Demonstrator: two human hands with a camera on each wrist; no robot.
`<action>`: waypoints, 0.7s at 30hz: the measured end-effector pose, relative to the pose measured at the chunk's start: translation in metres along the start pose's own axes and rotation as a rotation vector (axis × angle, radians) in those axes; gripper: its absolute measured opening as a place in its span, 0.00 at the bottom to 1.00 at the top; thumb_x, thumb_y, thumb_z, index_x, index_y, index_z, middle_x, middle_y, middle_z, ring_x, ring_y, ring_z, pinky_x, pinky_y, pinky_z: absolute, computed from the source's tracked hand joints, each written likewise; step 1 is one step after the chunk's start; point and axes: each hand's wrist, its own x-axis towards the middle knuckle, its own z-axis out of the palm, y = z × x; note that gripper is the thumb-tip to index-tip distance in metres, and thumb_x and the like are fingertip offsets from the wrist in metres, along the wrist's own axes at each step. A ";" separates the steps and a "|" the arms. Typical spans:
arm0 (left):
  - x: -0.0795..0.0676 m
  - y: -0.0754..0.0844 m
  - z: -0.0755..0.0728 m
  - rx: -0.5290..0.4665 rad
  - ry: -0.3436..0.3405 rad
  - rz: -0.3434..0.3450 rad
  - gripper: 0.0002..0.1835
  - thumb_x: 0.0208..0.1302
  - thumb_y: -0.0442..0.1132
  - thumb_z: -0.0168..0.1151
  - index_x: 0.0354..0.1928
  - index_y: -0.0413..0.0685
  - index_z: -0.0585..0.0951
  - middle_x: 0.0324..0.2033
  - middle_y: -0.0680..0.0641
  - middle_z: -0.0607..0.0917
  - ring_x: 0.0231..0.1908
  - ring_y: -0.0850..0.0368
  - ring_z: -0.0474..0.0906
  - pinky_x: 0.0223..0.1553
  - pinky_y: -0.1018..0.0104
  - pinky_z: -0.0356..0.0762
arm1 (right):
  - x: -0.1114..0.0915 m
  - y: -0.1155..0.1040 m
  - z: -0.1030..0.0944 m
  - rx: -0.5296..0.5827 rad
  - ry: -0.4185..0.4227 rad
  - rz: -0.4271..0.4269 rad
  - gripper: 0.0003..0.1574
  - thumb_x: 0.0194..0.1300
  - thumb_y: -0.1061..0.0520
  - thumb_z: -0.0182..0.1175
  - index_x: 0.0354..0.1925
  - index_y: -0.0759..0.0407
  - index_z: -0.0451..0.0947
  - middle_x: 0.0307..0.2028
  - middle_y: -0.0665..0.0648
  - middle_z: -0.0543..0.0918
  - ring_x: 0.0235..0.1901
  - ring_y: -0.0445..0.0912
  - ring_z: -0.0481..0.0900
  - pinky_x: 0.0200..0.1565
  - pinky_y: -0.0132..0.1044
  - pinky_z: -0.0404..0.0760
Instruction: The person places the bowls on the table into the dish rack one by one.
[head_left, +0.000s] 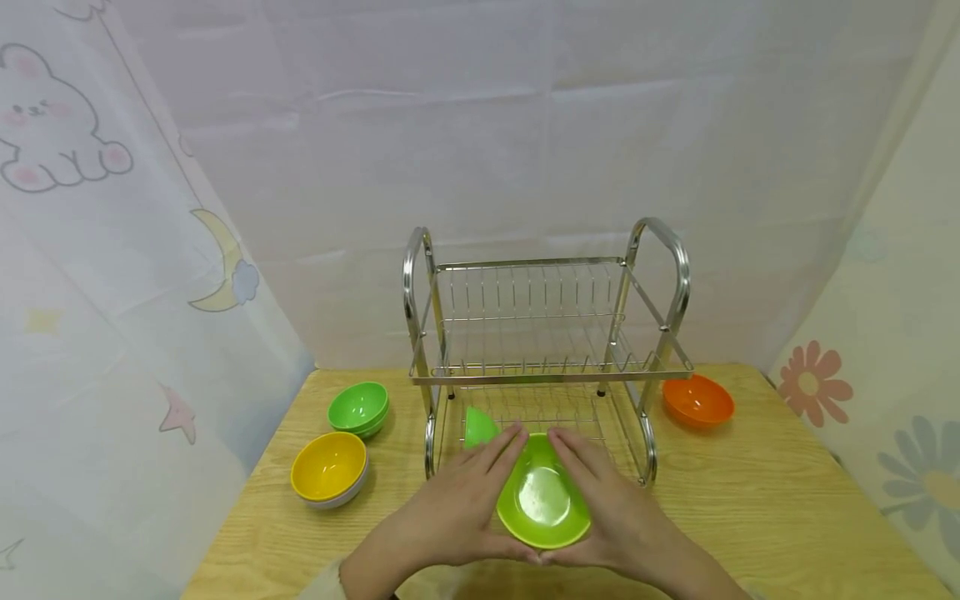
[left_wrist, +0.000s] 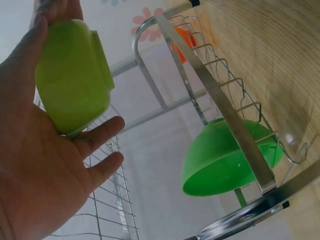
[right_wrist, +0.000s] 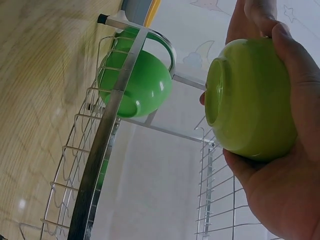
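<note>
A lime-green bowl (head_left: 543, 492) is held between both hands in front of the dish rack (head_left: 551, 379). My left hand (head_left: 457, 508) grips its left side, and my right hand (head_left: 622, 517) grips the right side, with the thumbs meeting at the near rim. Both wrist views show the outside of this bowl, raised off the table. A darker green bowl (left_wrist: 215, 160) stands tilted on its side in the rack's lower tier; in the head view my left hand partly covers it.
Left of the rack sit stacked green bowls (head_left: 360, 407) and a yellow bowl (head_left: 330, 467) on a pale bowl (head_left: 341, 497). An orange bowl (head_left: 697, 402) is beside the rack's right leg. The wooden table (head_left: 750, 500) meets a cloth backdrop (head_left: 540, 150).
</note>
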 end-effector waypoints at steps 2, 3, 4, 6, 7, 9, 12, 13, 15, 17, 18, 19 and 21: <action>0.002 -0.001 0.001 -0.009 0.010 0.015 0.70 0.49 0.82 0.58 0.82 0.46 0.42 0.79 0.41 0.54 0.73 0.46 0.63 0.67 0.49 0.72 | 0.000 -0.001 0.000 0.014 -0.011 -0.009 0.81 0.39 0.20 0.72 0.76 0.67 0.57 0.72 0.62 0.64 0.65 0.60 0.73 0.53 0.51 0.83; 0.003 -0.002 0.002 -0.018 0.019 0.025 0.71 0.48 0.82 0.60 0.81 0.45 0.43 0.78 0.41 0.57 0.72 0.46 0.66 0.65 0.50 0.73 | 0.000 -0.001 0.000 0.022 -0.018 -0.010 0.82 0.38 0.21 0.73 0.76 0.66 0.57 0.73 0.62 0.64 0.66 0.60 0.72 0.54 0.52 0.83; 0.004 -0.002 0.003 -0.032 0.029 0.036 0.72 0.47 0.81 0.62 0.81 0.44 0.43 0.77 0.41 0.59 0.69 0.46 0.69 0.64 0.51 0.75 | 0.000 -0.002 -0.001 0.035 -0.026 -0.010 0.82 0.37 0.21 0.74 0.77 0.66 0.56 0.73 0.62 0.64 0.66 0.61 0.72 0.54 0.53 0.82; 0.005 -0.003 0.005 -0.070 0.044 0.050 0.73 0.45 0.79 0.66 0.81 0.43 0.44 0.74 0.41 0.62 0.65 0.47 0.73 0.62 0.55 0.77 | 0.000 -0.003 -0.002 0.075 -0.046 0.011 0.84 0.35 0.24 0.76 0.78 0.63 0.54 0.74 0.62 0.63 0.66 0.61 0.71 0.55 0.54 0.82; 0.006 -0.003 0.006 -0.090 0.047 0.053 0.73 0.45 0.78 0.67 0.81 0.43 0.44 0.73 0.42 0.63 0.63 0.48 0.75 0.61 0.56 0.78 | 0.000 -0.003 -0.003 0.100 -0.054 0.023 0.84 0.35 0.24 0.77 0.79 0.61 0.53 0.74 0.61 0.63 0.67 0.60 0.71 0.55 0.54 0.82; 0.007 -0.003 0.007 -0.140 0.060 0.060 0.73 0.45 0.76 0.70 0.81 0.43 0.44 0.71 0.42 0.64 0.61 0.50 0.76 0.60 0.60 0.79 | -0.001 -0.003 -0.005 0.160 -0.064 0.048 0.85 0.33 0.28 0.79 0.80 0.57 0.51 0.75 0.60 0.61 0.67 0.61 0.71 0.54 0.56 0.82; 0.008 -0.002 0.008 -0.229 0.068 0.040 0.73 0.45 0.73 0.74 0.81 0.45 0.43 0.71 0.43 0.64 0.59 0.51 0.77 0.57 0.64 0.80 | 0.000 -0.003 -0.009 0.259 -0.061 0.071 0.85 0.32 0.33 0.81 0.81 0.54 0.48 0.76 0.58 0.59 0.68 0.60 0.69 0.55 0.60 0.80; 0.008 -0.002 0.008 -0.263 0.071 0.028 0.72 0.45 0.72 0.75 0.81 0.47 0.43 0.71 0.43 0.63 0.59 0.52 0.77 0.56 0.64 0.80 | 0.000 -0.003 -0.011 0.292 -0.051 0.070 0.85 0.33 0.35 0.82 0.81 0.54 0.48 0.76 0.57 0.59 0.68 0.59 0.68 0.56 0.61 0.79; 0.009 -0.001 0.007 -0.339 0.082 0.007 0.73 0.44 0.69 0.78 0.82 0.50 0.43 0.72 0.44 0.62 0.59 0.53 0.77 0.55 0.65 0.81 | 0.001 -0.003 -0.013 0.358 -0.026 0.063 0.83 0.35 0.38 0.82 0.81 0.57 0.48 0.76 0.57 0.59 0.70 0.56 0.66 0.59 0.59 0.77; 0.010 -0.001 0.007 -0.403 0.098 -0.009 0.72 0.43 0.66 0.80 0.81 0.52 0.43 0.72 0.45 0.62 0.59 0.53 0.76 0.55 0.65 0.80 | 0.002 -0.001 -0.014 0.440 0.004 0.052 0.78 0.44 0.38 0.80 0.80 0.59 0.47 0.77 0.57 0.58 0.73 0.51 0.62 0.64 0.51 0.73; 0.010 -0.001 0.008 -0.438 0.105 -0.017 0.72 0.44 0.64 0.81 0.81 0.52 0.44 0.72 0.46 0.62 0.59 0.53 0.76 0.55 0.64 0.80 | 0.003 -0.001 -0.014 0.488 0.026 0.042 0.75 0.49 0.39 0.78 0.80 0.60 0.47 0.76 0.59 0.58 0.73 0.49 0.62 0.66 0.46 0.71; 0.011 -0.001 0.009 -0.471 0.110 -0.027 0.71 0.44 0.63 0.81 0.81 0.54 0.44 0.72 0.47 0.61 0.59 0.54 0.76 0.55 0.63 0.80 | 0.003 0.000 -0.014 0.538 0.047 0.033 0.71 0.55 0.39 0.75 0.80 0.61 0.46 0.77 0.60 0.58 0.74 0.48 0.60 0.67 0.42 0.69; 0.011 -0.001 0.011 -0.535 0.118 -0.052 0.70 0.44 0.61 0.82 0.81 0.56 0.45 0.72 0.48 0.61 0.59 0.54 0.75 0.55 0.62 0.80 | 0.005 0.000 -0.014 0.637 0.088 0.024 0.61 0.66 0.42 0.68 0.80 0.61 0.45 0.77 0.62 0.57 0.75 0.46 0.59 0.68 0.33 0.64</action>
